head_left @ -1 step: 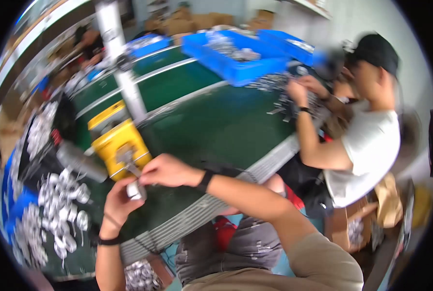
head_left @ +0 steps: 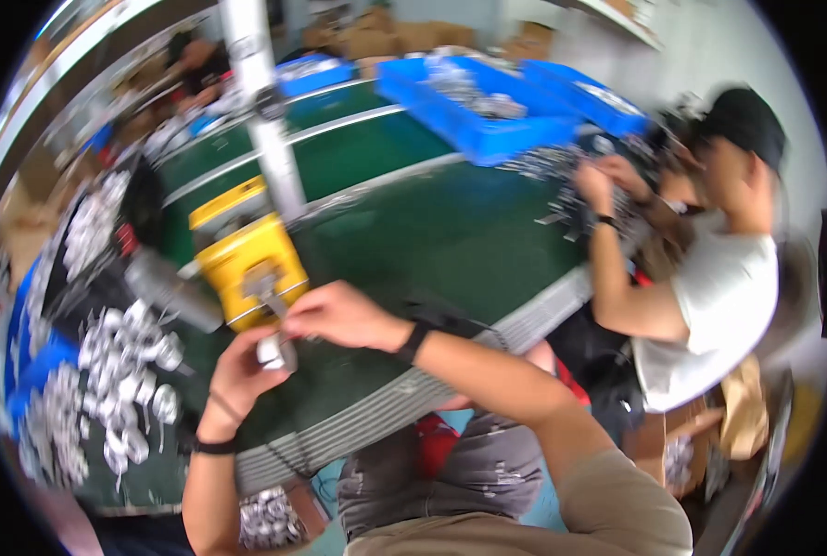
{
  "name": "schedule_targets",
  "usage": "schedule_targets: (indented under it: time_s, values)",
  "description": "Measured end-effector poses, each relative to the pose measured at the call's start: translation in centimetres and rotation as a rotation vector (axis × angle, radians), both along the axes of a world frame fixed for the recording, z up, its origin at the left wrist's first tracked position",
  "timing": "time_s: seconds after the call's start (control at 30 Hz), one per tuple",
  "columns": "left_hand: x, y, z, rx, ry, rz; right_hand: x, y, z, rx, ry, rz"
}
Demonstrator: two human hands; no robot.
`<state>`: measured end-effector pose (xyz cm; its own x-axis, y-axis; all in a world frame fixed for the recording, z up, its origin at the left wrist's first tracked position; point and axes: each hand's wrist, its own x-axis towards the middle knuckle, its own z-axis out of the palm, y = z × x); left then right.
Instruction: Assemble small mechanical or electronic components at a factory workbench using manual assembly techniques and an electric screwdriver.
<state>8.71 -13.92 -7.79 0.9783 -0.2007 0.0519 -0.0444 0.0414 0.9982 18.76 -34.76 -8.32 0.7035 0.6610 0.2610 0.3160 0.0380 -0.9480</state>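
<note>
My left hand [head_left: 243,375] is closed around a small white rolled piece [head_left: 273,352], just in front of the yellow bench device [head_left: 251,264]. My right hand [head_left: 344,317] has its fingers pinched together right beside that piece. Whatever lies between the right fingertips is hidden and blurred. A metal fitting [head_left: 261,280] sits on the front of the yellow device, very close to both hands. Many white coiled pieces with loose tails [head_left: 126,371] lie heaped on the table left of my left hand.
A grey bottle with a red top [head_left: 168,292] lies tilted beside a black bin [head_left: 89,269] of white pieces. Blue trays [head_left: 483,139] stand at the back. A person in a white shirt [head_left: 710,306] works at right over metal parts. A metal post [head_left: 270,139] rises behind the device.
The whole scene has shifted a little to the right in the picture as my head turned. Both hands keep their places by the yellow device, with the white piece still in the left.
</note>
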Motion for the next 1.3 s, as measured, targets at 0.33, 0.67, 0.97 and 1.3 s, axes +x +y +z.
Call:
schedule_targets:
  time_s: [0.33,0.67,0.97,1.3]
  values:
    - [-0.8,-0.6,-0.9,-0.679,0.42,0.03,-2.2,1.2,0.7,0.111,0.333,0.017]
    - [-1.1,-1.3,-0.4,-0.597,0.569,0.086,-4.0,0.7,0.4,-0.075,-0.126,0.053]
    - [-1.4,-1.5,-0.3,-0.535,0.479,0.098,-4.9,0.9,0.2,-0.122,-0.085,-0.075]
    - [-1.7,-2.1,-0.8,-0.505,0.294,0.32,-5.1,0.9,1.7,-0.164,-0.229,-0.256]
